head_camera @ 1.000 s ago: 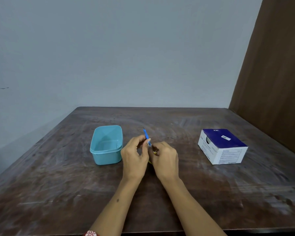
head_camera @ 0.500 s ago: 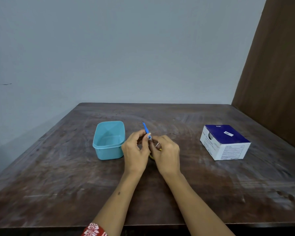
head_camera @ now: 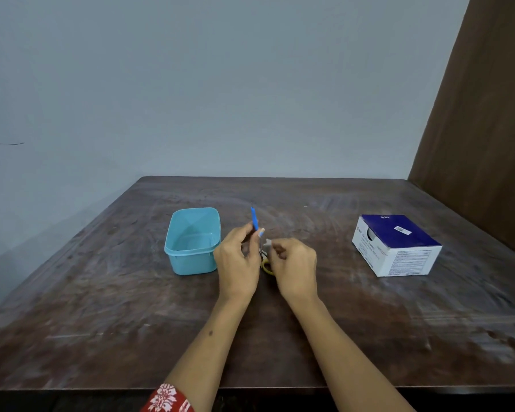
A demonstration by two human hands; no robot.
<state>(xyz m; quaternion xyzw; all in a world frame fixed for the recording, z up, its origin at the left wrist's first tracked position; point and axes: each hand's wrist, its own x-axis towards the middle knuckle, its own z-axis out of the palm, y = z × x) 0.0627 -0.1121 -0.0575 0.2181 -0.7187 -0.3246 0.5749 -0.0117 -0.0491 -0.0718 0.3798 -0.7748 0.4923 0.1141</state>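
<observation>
Wooden table point(head_camera: 101, 292), left hand point(head_camera: 238, 263) around upright blue stick point(head_camera: 254, 218), right hand point(head_camera: 295, 266) alongside

box point(head_camera: 396, 244) | lid top: "BD" | side: "BD" | sticker, fine print: too small to read

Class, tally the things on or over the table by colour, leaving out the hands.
Teal: 1, tub
Blue: 1, stick in the left hand
Blue and white: 1, box
Yellow: 1, piece half hidden by the right hand
Total: 4; a pale speck at its fingertips is too small to count.
</observation>
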